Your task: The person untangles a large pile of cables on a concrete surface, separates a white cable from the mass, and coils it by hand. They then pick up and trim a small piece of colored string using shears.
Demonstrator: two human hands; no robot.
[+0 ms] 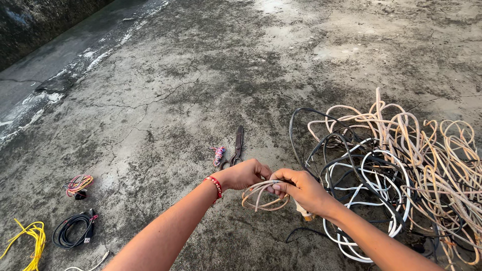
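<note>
I see scissors flat on the cracked concrete floor, a small multicolour thread bundle just beside the handles. Far left: a colourful wire bundle, a coiled black cable below it, a yellow wire bunch at the frame edge. Right side: a big tangled heap of beige, white and black cables. A dark wall sits top left.
</note>
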